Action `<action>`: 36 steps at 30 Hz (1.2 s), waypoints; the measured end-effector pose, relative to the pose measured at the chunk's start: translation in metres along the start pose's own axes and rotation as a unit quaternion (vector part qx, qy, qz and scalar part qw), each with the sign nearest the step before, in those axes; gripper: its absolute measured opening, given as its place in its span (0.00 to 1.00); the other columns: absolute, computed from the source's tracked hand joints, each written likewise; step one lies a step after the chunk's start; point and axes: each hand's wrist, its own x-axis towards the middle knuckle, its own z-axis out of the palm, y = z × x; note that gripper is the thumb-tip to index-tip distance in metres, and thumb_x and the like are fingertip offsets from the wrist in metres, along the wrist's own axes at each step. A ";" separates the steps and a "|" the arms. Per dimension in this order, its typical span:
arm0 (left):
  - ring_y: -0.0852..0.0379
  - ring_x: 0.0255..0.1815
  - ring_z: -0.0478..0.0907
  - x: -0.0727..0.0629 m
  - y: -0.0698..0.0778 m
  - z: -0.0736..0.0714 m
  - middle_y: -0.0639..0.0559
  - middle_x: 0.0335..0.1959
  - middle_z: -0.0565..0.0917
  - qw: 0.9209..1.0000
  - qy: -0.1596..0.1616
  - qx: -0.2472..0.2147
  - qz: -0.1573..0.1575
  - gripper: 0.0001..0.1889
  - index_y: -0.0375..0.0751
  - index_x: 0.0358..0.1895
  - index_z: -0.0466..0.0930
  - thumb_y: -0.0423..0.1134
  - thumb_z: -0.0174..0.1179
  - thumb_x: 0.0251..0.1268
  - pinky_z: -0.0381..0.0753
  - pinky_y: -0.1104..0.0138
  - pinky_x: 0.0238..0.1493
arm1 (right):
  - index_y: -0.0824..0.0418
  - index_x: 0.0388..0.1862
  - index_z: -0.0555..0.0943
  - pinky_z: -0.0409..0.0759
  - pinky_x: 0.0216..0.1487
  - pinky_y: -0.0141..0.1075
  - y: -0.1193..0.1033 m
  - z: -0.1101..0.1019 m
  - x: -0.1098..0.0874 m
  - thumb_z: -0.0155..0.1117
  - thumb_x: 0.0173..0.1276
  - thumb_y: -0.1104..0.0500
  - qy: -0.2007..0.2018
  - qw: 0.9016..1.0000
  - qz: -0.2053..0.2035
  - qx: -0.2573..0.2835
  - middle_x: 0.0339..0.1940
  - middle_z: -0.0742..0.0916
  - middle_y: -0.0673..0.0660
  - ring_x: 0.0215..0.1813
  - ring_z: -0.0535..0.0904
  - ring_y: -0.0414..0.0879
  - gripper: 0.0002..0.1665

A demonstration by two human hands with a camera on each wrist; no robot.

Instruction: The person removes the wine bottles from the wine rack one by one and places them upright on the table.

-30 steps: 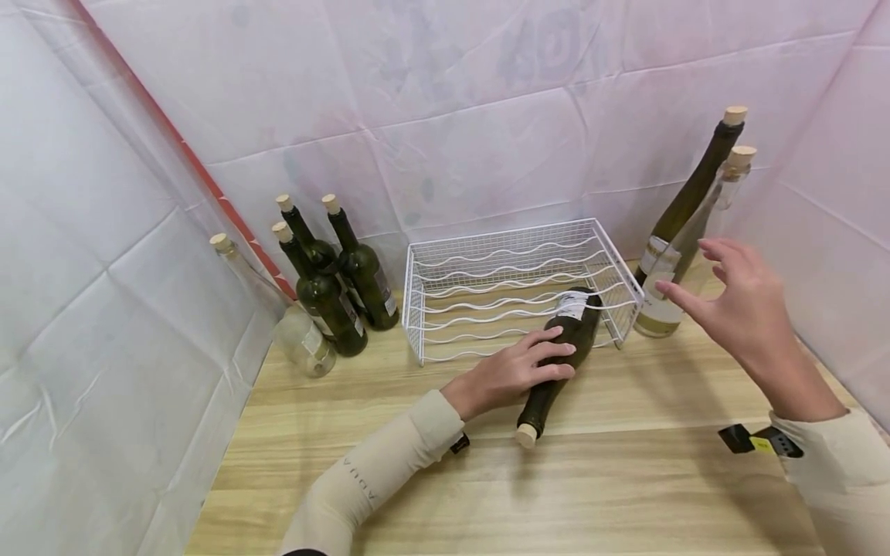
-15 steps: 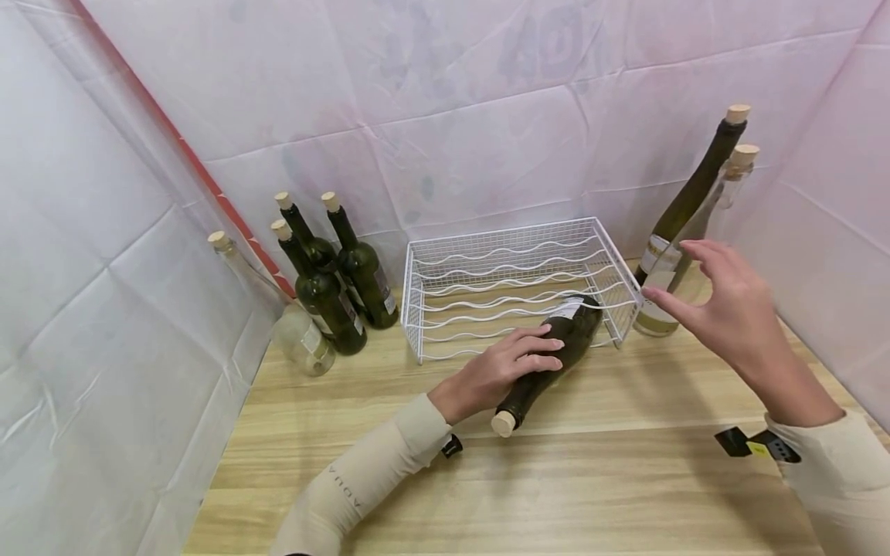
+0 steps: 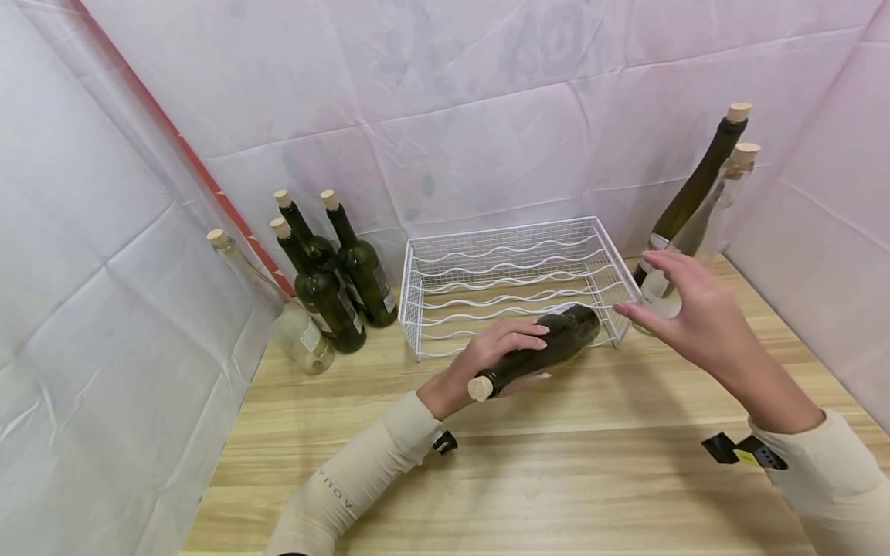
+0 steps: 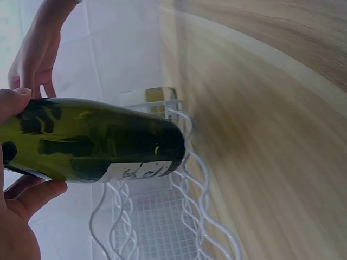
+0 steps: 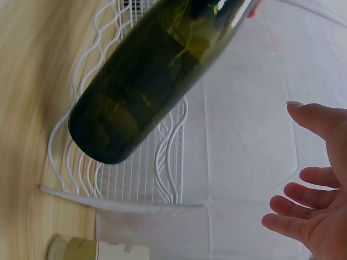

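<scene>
My left hand (image 3: 480, 359) grips a dark green wine bottle (image 3: 549, 347) around its neck and shoulder. The bottle lies tilted, its corked mouth pointing to the near left and its base at the front right of a white wire rack (image 3: 417, 309). In the left wrist view a pale label (image 4: 138, 170) shows on the bottle's underside near the base. My right hand (image 3: 702, 309) is raised at the rack's right end, thumb and fingers spread apart and holding nothing. In the right wrist view the open right hand (image 5: 317, 189) stands apart from the bottle.
Behind my right hand stand a tall corked green bottle (image 3: 695, 189) and a clear one (image 3: 726, 193). On the left are several green bottles (image 3: 323, 301) and a clear bottle (image 3: 306, 340). White sheeting (image 3: 487, 139) encloses the wooden table (image 3: 556, 479).
My left hand has lifted the bottle and swung its neck up and to the left, with its base drawn toward the rack's front. My right hand has moved left toward the bottle.
</scene>
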 end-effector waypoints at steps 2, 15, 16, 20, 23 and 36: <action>0.48 0.63 0.83 0.002 0.000 -0.002 0.40 0.56 0.85 1.000 0.010 -0.015 -0.006 0.23 0.36 0.52 0.81 0.37 0.79 0.54 0.79 0.66 0.71 | 0.69 0.67 0.77 0.72 0.69 0.67 -0.003 0.002 -0.001 0.87 0.45 0.57 0.001 1.000 -0.014 0.003 0.66 0.81 0.74 0.69 0.75 0.73 0.49; 0.42 0.54 0.87 0.008 -0.002 -0.008 0.32 0.51 0.85 0.989 0.056 -0.112 -0.081 0.34 0.31 0.56 0.73 0.26 0.82 0.44 0.86 0.66 0.59 | 0.69 0.67 0.78 0.57 0.72 0.13 -0.027 0.016 -0.003 0.57 0.67 0.23 0.004 0.994 -0.112 0.014 0.62 0.84 0.70 0.63 0.80 0.69 0.54; 0.42 0.53 0.87 0.008 -0.002 -0.009 0.32 0.52 0.85 0.989 0.054 -0.111 -0.085 0.34 0.31 0.56 0.73 0.26 0.81 0.45 0.86 0.66 0.58 | 0.69 0.67 0.78 0.65 0.74 0.18 -0.029 0.017 -0.004 0.62 0.67 0.26 -0.001 0.994 -0.112 0.012 0.62 0.84 0.70 0.64 0.79 0.69 0.52; 0.44 0.51 0.87 0.011 -0.003 -0.014 0.34 0.52 0.86 0.987 0.047 -0.100 -0.114 0.33 0.32 0.57 0.73 0.29 0.81 0.48 0.86 0.70 0.55 | 0.67 0.69 0.77 0.82 0.64 0.53 -0.036 0.019 -0.004 0.80 0.59 0.40 -0.024 0.994 -0.107 0.007 0.64 0.84 0.68 0.67 0.78 0.67 0.47; 0.47 0.51 0.88 0.014 -0.003 -0.017 0.37 0.50 0.88 0.985 0.058 -0.083 -0.140 0.30 0.33 0.55 0.77 0.32 0.82 0.48 0.86 0.70 0.56 | 0.67 0.69 0.76 0.82 0.65 0.51 -0.040 0.022 -0.003 0.76 0.61 0.35 -0.034 0.991 -0.126 0.013 0.63 0.84 0.68 0.65 0.79 0.66 0.49; 0.55 0.38 0.89 0.023 -0.004 -0.026 0.39 0.43 0.90 0.972 0.118 -0.060 -0.196 0.24 0.30 0.47 0.83 0.35 0.82 0.47 0.87 0.74 0.40 | 0.65 0.72 0.73 0.77 0.63 0.66 -0.058 0.038 -0.002 0.90 0.40 0.46 -0.090 0.988 -0.122 0.015 0.66 0.82 0.67 0.68 0.76 0.66 0.61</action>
